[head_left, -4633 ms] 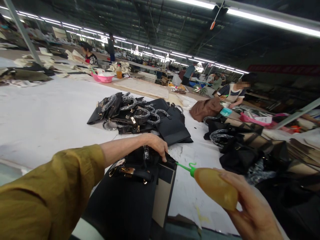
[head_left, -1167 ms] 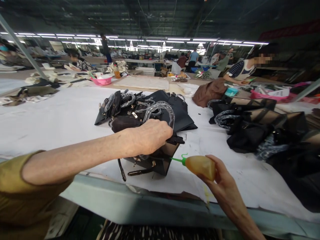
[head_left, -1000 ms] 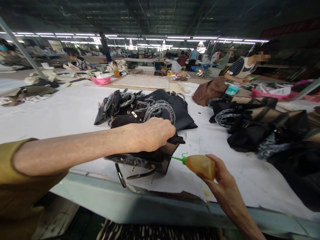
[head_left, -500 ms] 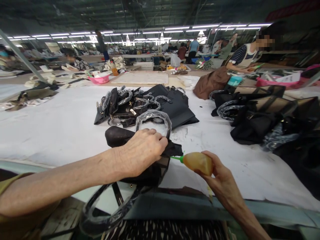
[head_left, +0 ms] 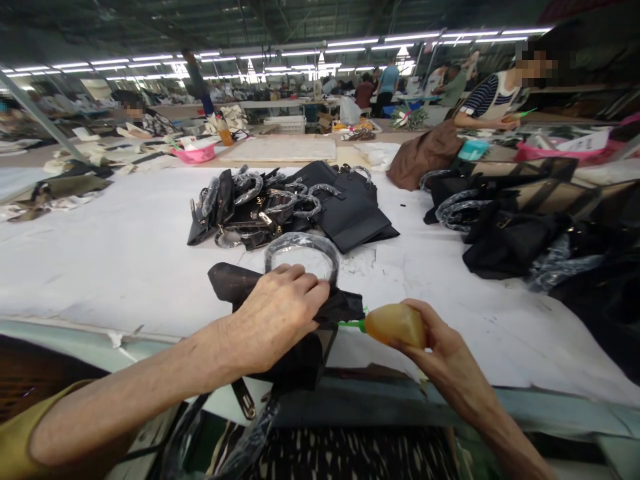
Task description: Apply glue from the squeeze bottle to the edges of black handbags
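Note:
My left hand point(head_left: 283, 313) is closed on the upper edge of a black handbag point(head_left: 300, 357) at the table's front edge. One plastic-wrapped handle point(head_left: 303, 243) arches up behind the hand; the other hangs down over the edge, towards my lap. My right hand point(head_left: 440, 333) grips a squeeze bottle point(head_left: 396, 325) of amber liquid, lying nearly level. Its thin green nozzle points left and meets the bag's dark edge close to my left fingers. Whether the tip touches the fabric is hard to tell.
Black bag pieces with wrapped handles point(head_left: 280, 203) are heaped mid-table on white paper. More black and tan bags point(head_left: 530, 227) lie at the right, near a brown cloth bundle point(head_left: 425, 153). A pink basin point(head_left: 193, 154) stands at the back left. A co-worker point(head_left: 493, 97) is across the table.
My left hand and the bag have shifted slightly left and down in view. The hanging handle sits lower. The bottle stays at the bag's edge, its nozzle slightly lower.

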Available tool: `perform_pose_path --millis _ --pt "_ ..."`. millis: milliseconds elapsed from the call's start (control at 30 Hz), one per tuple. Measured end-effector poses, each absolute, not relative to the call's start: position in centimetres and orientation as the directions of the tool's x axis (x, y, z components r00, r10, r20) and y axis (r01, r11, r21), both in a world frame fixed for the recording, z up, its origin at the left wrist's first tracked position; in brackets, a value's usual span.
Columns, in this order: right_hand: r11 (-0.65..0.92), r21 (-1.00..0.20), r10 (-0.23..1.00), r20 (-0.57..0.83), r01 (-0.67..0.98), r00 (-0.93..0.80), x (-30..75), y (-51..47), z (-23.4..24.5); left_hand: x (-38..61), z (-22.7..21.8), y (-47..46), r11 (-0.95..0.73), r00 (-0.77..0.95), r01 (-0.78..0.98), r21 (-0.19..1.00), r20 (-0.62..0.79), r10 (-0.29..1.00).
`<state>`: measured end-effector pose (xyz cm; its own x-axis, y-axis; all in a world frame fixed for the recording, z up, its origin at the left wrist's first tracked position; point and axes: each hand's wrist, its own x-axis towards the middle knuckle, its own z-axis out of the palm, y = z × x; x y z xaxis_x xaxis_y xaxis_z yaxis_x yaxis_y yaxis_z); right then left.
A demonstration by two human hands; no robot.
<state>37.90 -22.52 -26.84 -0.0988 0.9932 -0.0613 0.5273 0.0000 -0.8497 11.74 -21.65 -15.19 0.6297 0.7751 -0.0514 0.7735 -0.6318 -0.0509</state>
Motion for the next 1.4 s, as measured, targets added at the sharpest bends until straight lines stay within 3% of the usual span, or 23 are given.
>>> perform_pose_path --millis 1000,1400 --pt "-0.061 -0.916 0.978 -0.135 0.397 -0.162 38.1 -22.2 -26.4 11.5 -16.7 -22.8 -0.613 0.614 0.789 -0.039 0.04 0.788" --pt "-0.05 -0.838 0.996 -0.085 0.544 -0.04 36.7 -21.9 -26.4 11.8 -16.9 -22.6 -0.611 0.612 0.791 -0.039 0.003 0.791"
